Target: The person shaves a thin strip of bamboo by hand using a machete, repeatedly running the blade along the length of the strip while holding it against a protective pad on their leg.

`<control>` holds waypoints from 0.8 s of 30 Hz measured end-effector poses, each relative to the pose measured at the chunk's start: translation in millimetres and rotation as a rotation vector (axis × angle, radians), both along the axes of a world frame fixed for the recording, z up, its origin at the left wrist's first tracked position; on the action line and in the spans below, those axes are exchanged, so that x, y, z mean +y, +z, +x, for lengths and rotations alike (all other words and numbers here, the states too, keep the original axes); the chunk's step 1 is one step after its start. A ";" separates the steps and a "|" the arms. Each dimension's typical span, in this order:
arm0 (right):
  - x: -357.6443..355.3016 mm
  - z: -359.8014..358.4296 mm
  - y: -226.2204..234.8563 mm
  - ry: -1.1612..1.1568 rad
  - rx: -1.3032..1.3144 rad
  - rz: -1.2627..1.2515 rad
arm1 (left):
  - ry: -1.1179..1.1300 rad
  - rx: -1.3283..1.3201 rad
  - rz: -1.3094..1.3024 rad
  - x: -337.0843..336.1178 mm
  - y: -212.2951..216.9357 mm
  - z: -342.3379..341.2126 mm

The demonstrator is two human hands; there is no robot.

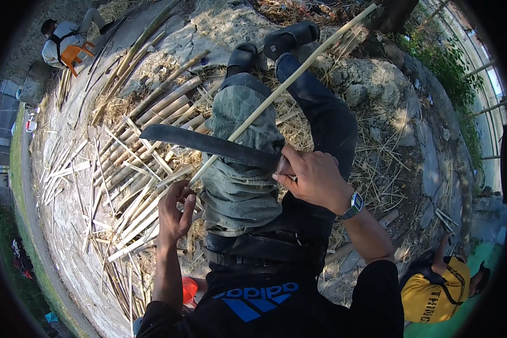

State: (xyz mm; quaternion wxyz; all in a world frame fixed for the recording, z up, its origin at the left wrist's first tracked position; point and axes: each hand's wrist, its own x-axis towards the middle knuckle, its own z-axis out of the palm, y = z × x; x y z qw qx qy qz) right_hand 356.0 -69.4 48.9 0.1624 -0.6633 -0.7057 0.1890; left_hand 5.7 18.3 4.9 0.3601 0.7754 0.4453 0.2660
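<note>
Wearing a black top (315,304) nearest the camera, gripping a long knife (177,137) by its handle in the right hand (321,179) and apparently pinching one end of a pale bamboo strip (298,78) in the left hand (176,213), slanted across the cloth-covered leg (239,197). Probably partway, with split pieces (132,246) and round poles (172,98) both at left, and this strip yet unreleased. Tight above the leg, roomier toward straw-strewn ground (388,152) at right

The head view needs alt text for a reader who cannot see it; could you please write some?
A person's right hand grips a dark blade crossing a long pale strip over a cloth-covered leg; the left hand holds the strip's near end. Bamboo pieces lie on the ground to the left.
</note>
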 end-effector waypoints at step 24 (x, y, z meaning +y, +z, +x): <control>2.9 -23.6 -13.9 -0.191 0.225 0.041 | -0.052 0.233 -0.081 30.5 42.1 72.1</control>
